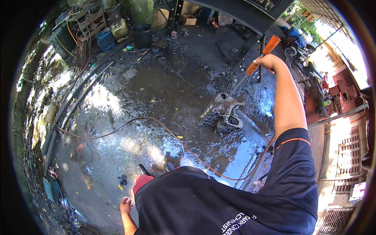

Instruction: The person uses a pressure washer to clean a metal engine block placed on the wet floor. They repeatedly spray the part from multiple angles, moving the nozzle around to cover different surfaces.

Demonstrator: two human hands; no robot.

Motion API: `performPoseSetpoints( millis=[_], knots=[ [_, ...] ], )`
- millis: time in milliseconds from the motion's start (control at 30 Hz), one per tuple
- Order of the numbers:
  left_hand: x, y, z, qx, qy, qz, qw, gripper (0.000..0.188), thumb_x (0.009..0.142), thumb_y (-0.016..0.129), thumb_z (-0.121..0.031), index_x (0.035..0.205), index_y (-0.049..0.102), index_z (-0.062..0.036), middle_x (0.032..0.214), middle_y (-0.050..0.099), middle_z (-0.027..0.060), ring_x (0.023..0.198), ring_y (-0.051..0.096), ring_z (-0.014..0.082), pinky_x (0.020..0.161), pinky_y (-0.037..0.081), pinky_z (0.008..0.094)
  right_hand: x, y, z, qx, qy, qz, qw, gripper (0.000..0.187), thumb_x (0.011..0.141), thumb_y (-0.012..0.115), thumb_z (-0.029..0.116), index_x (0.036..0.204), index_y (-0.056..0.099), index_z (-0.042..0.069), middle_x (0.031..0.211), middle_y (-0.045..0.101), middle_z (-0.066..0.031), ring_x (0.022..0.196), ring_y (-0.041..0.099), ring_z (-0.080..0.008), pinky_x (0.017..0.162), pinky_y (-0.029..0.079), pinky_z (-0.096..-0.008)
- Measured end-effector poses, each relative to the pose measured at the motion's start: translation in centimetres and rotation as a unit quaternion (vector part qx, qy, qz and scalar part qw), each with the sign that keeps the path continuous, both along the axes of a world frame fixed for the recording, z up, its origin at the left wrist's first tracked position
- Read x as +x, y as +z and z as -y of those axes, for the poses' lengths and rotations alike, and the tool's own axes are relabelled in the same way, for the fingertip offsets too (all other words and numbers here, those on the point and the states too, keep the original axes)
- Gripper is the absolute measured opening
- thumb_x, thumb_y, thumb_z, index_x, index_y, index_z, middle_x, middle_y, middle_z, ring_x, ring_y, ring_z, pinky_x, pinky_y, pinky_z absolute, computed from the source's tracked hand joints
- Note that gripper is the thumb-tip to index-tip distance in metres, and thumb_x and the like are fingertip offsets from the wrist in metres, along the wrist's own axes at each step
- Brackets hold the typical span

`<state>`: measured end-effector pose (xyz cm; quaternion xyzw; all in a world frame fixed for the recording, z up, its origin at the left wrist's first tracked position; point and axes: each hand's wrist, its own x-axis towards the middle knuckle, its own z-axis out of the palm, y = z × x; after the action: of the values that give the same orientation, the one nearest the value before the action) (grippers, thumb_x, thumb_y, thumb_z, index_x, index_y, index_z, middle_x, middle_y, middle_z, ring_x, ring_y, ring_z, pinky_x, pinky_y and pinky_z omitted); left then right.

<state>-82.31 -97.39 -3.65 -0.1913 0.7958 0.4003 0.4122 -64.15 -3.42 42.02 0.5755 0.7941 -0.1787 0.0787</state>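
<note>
My right hand (pixel 270 62) is stretched far out, its fingers closed around the orange handle of a long tool (pixel 252 69). The tool's thin metal shaft slants down toward a greasy metal engine casting (pixel 223 111) with round openings, lying on the wet ground. The tip reaches the casting's far edge; I cannot tell if it touches. Low at my left side hangs my left hand (pixel 126 205), its fingers curled in, with nothing visible in them. The hand is well away from the casting.
A reddish-brown hose (pixel 156 119) curves across the wet, oily floor near my feet. Long dark pipes (pixel 84 92) lie at the left. Buckets and a blue container (pixel 105 39) stand at the back left. A dark steel frame (pixel 239 15) rises behind the casting; red machinery (pixel 340 94) is at the right.
</note>
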Motion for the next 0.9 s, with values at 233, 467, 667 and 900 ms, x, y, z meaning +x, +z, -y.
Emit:
performPoseSetpoints(
  millis=[233, 467, 667, 900],
  knots=[
    [0.7, 1.0, -0.7, -0.022, -0.019, -0.007, 1.000, 0.049, 0.091, 0.065, -0.021, 0.135, 0.052, -0.0041, 0.112, 0.066, 0.0132, 0.076, 0.068, 0.0227, 0.056, 0.049, 0.0305, -0.8, -0.2, -0.6, -0.004, 0.012, 0.015, 1.000, 0.051, 0.082, 0.072, 0.050, 0.074, 0.059, 0.002, 0.056, 0.045, -0.0054, 0.041, 0.043, -0.0173, 0.041, 0.034, -0.0370],
    [0.6, 1.7, -1.3, -0.024, -0.013, -0.009, 1.000, 0.048, 0.091, 0.065, -0.020, 0.134, 0.053, -0.0040, 0.110, 0.067, 0.0124, 0.072, 0.067, 0.0206, 0.054, 0.047, 0.0291, -1.2, -0.6, -1.1, 0.005, 0.011, 0.031, 0.999, 0.053, 0.082, 0.072, 0.051, 0.073, 0.058, 0.001, 0.058, 0.048, -0.0074, 0.043, 0.045, -0.0188, 0.042, 0.037, -0.0376],
    [0.4, 1.9, -1.3, -0.028, -0.020, -0.005, 0.999, 0.047, 0.091, 0.065, -0.020, 0.134, 0.053, -0.0042, 0.110, 0.067, 0.0125, 0.071, 0.067, 0.0206, 0.053, 0.047, 0.0299, -1.4, -0.6, -0.7, 0.009, 0.017, 0.020, 1.000, 0.054, 0.082, 0.072, 0.051, 0.071, 0.057, 0.000, 0.057, 0.049, -0.0083, 0.042, 0.047, -0.0202, 0.042, 0.037, -0.0386],
    [0.0, 1.5, -1.1, -0.024, -0.029, -0.010, 0.999, 0.049, 0.090, 0.065, -0.020, 0.136, 0.052, -0.0050, 0.114, 0.067, 0.0145, 0.072, 0.068, 0.0220, 0.053, 0.047, 0.0305, -1.2, -0.5, -0.7, 0.009, 0.016, 0.043, 0.999, 0.044, 0.084, 0.070, 0.049, 0.082, 0.062, 0.006, 0.054, 0.046, -0.0058, 0.040, 0.047, -0.0192, 0.040, 0.036, -0.0372]
  ],
)
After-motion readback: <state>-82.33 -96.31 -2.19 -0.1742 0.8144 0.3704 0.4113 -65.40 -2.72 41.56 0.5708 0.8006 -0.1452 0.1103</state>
